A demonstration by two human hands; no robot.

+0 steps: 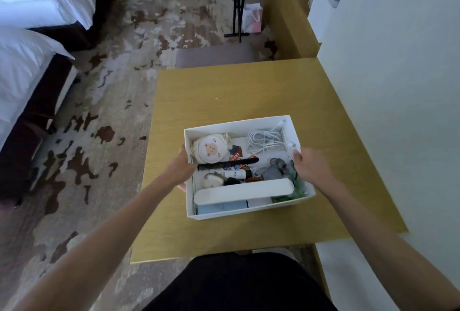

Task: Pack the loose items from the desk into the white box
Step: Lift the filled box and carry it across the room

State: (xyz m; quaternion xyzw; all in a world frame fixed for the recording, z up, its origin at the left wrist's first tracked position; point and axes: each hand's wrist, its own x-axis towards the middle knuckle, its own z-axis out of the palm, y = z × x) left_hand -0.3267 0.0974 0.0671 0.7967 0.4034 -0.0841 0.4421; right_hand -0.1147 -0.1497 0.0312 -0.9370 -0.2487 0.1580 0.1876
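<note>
My left hand [179, 170] and right hand [308, 165] fingers grip opposite walls of the white box [239, 213], full, on the worktop [224, 94].

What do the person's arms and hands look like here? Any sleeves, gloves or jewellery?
Both arms are bare from the bottom edge of the picture up to the hands: no sleeves show. The left hand and right hand wear no gloves, and I see no watch, bracelet or ring, though the fingers are partly hidden. Dark clothing covers the body below.
</note>
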